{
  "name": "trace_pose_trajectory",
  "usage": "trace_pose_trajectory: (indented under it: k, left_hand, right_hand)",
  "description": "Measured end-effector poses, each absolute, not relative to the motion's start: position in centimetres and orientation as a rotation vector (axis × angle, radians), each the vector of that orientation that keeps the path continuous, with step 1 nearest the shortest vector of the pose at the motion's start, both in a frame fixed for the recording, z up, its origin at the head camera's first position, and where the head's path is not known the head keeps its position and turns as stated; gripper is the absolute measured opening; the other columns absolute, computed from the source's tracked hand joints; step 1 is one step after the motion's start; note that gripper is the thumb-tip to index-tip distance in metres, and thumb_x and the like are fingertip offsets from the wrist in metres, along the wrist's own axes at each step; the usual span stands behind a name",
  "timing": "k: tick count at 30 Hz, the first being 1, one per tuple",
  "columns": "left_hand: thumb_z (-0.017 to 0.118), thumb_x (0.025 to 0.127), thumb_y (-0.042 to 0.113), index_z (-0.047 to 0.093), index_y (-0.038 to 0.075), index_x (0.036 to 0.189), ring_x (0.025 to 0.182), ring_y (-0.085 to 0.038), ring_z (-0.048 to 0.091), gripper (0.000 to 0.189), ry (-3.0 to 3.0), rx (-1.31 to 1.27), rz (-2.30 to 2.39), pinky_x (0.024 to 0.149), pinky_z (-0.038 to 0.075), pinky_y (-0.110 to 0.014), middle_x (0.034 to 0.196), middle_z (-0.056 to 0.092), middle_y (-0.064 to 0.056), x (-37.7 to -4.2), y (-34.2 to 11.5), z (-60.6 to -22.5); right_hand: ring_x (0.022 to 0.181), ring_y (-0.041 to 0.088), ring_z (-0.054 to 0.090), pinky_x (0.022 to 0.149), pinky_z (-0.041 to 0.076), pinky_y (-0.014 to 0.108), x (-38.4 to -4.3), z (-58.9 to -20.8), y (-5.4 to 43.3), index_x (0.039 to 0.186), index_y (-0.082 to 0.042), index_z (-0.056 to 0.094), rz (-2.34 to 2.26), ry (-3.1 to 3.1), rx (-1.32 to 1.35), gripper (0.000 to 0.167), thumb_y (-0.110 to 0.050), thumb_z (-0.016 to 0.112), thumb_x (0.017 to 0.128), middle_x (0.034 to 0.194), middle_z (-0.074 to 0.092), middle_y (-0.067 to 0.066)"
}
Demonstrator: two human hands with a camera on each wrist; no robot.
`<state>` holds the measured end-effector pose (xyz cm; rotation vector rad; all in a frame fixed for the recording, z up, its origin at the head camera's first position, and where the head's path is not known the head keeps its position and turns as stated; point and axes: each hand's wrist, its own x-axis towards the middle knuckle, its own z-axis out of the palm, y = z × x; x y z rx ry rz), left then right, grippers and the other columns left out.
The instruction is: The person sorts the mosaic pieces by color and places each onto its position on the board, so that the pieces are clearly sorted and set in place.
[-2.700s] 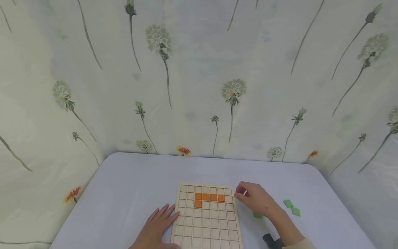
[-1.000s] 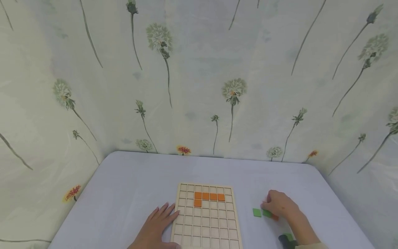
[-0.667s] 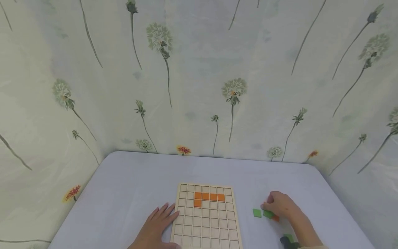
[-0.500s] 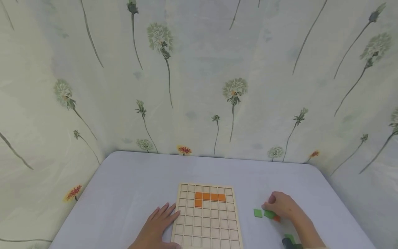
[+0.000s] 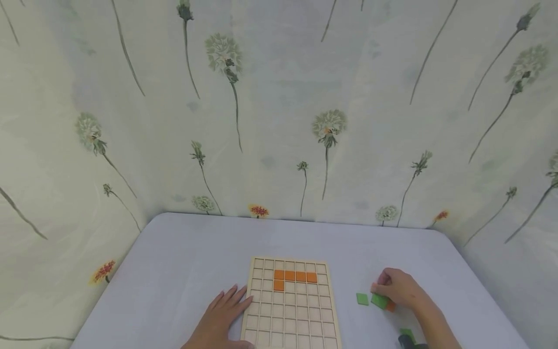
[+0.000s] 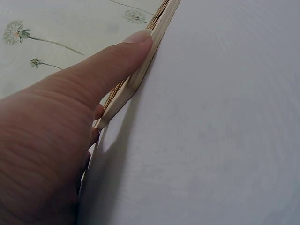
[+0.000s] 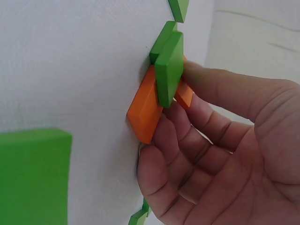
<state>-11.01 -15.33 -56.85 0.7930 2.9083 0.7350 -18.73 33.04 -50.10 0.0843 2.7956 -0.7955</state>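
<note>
A wooden grid board [image 5: 289, 311] lies on the table, with several orange tiles [image 5: 289, 276] in its upper cells. Along its left side rests my left hand [image 5: 221, 317], fingers spread and fingertips at the edge; the left wrist view shows its thumb along the board's rim [image 6: 136, 79]. To the right of the board, my right hand [image 5: 398, 287] pinches an orange tile [image 7: 186, 96] between thumb and curled fingers. Right beside the fingers, a green tile [image 7: 169, 70] leans over another orange tile [image 7: 146, 110] and a second green tile [image 7: 162, 41].
One green tile [image 5: 362, 298] lies alone between the board and the right hand. Nearer the front, another green tile [image 5: 407, 333] sits beside the dark wrist camera [image 5: 406, 342]. A flower-printed cloth [image 5: 279, 121] stands behind the table [image 5: 209, 242].
My right hand has moved from the board's right edge out to the tiles on the right and, over the last second, shifted only slightly there. My left hand has stayed put.
</note>
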Motion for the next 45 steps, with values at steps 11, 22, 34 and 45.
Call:
trace_pose_trajectory:
  k: [11,22,34,45]
  left_hand:
    - [0.068,0.078,0.081,0.051,0.010,0.155,0.151,-0.039,0.034,0.106,2.951,0.846,0.719,0.118,0.031,-0.064,0.164,0.042,-0.012,-10.9,-15.4,-57.0]
    - [0.070,0.077,0.080,0.050,0.010,0.156,0.152,-0.039,0.032,0.107,2.912,0.792,0.764,0.120,0.027,-0.064,0.164,0.041,-0.013,-10.8,-15.3,-56.5]
    - [0.073,0.076,0.079,0.050,0.010,0.156,0.153,-0.039,0.030,0.108,2.897,0.776,0.745,0.122,0.026,-0.062,0.165,0.040,-0.012,-11.0,-15.3,-56.6]
    - [0.073,0.076,0.079,0.049,0.011,0.156,0.154,-0.039,0.030,0.108,2.877,0.762,0.767,0.122,0.025,-0.063,0.166,0.039,-0.012,-11.0,-15.2,-56.4]
  right_hand:
    - [0.075,0.020,0.055,0.064,0.048,0.034,-19.1,-49.9,32.9,0.095,-0.006,0.063,-0.798,2.786,0.086,0.011,-0.011,0.072,0.093,0.082,0.060,0.003]
    - [0.076,0.020,0.056,0.064,0.049,0.034,-19.1,-49.3,32.0,0.095,-0.008,0.063,-0.793,2.880,-0.011,0.008,-0.010,0.071,0.093,0.085,0.062,0.002]
    - [0.078,0.018,0.057,0.064,0.051,0.033,-19.4,-47.8,29.9,0.098,-0.008,0.065,-0.814,2.897,-0.051,0.012,-0.014,0.074,0.095,0.088,0.064,0.001]
    - [0.077,0.015,0.057,0.064,0.050,0.031,-19.3,-47.3,26.6,0.094,-0.011,0.065,-0.906,2.926,-0.233,0.011,-0.012,0.075,0.094,0.086,0.064,-0.003]
